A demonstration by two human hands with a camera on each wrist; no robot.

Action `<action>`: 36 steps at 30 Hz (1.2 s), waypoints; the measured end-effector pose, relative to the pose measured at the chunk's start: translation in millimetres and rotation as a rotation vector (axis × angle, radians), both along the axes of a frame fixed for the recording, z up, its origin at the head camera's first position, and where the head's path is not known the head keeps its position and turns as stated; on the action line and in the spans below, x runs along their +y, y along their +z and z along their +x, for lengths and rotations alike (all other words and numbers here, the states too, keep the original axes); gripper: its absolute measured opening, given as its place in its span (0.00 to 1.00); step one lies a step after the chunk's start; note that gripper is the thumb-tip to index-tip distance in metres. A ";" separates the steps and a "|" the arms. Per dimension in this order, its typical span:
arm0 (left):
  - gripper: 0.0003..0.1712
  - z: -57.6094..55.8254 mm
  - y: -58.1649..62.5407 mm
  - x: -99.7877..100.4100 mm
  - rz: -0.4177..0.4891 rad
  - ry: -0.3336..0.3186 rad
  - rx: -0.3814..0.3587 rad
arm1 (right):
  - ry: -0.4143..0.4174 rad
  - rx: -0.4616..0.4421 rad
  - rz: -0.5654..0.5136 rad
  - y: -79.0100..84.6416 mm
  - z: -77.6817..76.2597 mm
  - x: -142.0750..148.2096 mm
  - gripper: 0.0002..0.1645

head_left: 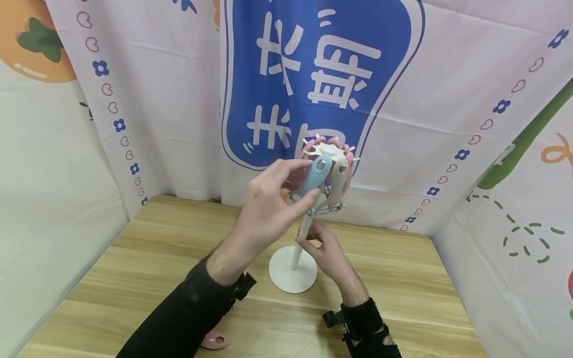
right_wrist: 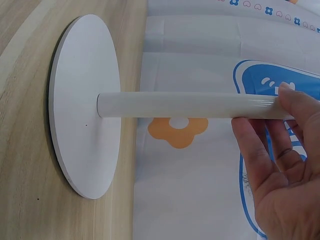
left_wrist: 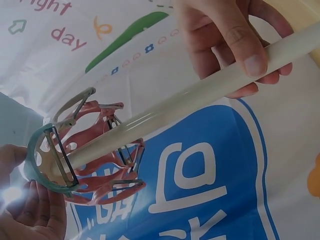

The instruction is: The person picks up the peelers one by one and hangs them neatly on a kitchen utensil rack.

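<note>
A white stand with a round base, an upright pole and a ring of hooks on top stands on the table. My left hand pinches a blue Y-shaped peeler between thumb and fingers, up against the hook ring. Whether its hole sits over a hook cannot be told. Beside it hangs a grey peeler, and several pink peelers hang round the far side, partly hidden. Lower down, my right hand holds the pole between thumb and fingers.
A pink handle with a hole lies on the wooden table near its front edge, partly covered by my left sleeve. Printed cloth hangs behind the table and at both sides, close behind the stand.
</note>
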State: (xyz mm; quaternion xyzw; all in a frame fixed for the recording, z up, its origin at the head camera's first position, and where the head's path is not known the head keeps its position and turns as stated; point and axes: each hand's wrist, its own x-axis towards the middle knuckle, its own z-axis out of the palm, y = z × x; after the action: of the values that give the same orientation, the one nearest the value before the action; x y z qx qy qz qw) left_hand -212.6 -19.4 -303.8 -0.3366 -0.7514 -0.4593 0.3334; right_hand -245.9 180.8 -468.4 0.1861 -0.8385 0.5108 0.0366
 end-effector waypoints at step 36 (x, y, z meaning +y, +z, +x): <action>0.30 1.7 -33.3 -30.9 -0.135 0.034 -0.079 | 0.001 0.030 0.024 -1.1 0.5 -0.1 0.12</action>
State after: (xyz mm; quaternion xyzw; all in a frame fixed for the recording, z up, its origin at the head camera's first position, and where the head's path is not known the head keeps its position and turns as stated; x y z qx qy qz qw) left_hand -210.8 -50.3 -337.1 -0.3273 -0.7988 -0.4146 0.2878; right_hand -245.4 180.8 -469.5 0.1947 -0.8437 0.4980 0.0468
